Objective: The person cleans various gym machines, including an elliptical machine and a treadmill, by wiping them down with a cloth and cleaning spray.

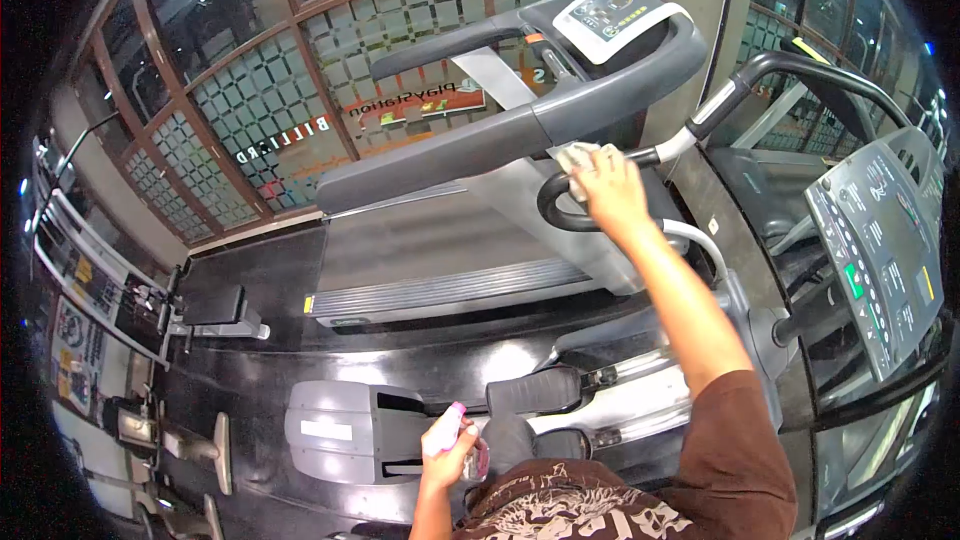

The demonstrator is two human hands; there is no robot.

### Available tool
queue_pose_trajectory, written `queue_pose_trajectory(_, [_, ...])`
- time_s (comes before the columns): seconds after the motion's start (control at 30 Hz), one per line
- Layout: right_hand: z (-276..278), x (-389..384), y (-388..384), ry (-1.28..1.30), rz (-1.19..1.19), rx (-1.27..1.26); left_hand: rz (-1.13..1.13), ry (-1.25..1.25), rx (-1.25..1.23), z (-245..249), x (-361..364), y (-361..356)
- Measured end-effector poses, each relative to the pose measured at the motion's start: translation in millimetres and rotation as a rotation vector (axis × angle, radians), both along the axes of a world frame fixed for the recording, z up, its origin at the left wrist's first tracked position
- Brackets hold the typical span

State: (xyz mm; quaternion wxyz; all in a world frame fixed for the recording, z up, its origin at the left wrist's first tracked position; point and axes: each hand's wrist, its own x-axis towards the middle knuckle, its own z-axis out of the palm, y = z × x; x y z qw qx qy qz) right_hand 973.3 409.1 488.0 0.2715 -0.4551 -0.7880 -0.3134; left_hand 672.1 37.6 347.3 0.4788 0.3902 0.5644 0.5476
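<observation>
My right hand (612,185) reaches forward with its fingers wrapped around a pale, crumpled cloth (576,162). It presses the cloth against the black curved handlebar (553,202) of an elliptical machine. Low in the view, near my body, my left hand (450,452) is closed around a spray bottle (443,430) with a pink top; part of the bottle is hidden by the fingers. Beneath that hand lie the elliptical's black foot pedal (535,391) and its grey rear housing (335,430).
A treadmill (440,240) stands just ahead, its grey handrail (440,165) close to my right hand. To the right is the elliptical's console (880,240). Weight equipment with a black bench (213,305) is at the left. Brown-framed glass windows (250,90) line the back.
</observation>
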Motion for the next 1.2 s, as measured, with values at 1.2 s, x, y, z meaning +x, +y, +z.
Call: queue_pose_trajectory(1.2, [44, 26, 44, 0.057, -0.679, -0.28, -0.059, 0.007, -0.023, 3, 37, 19])
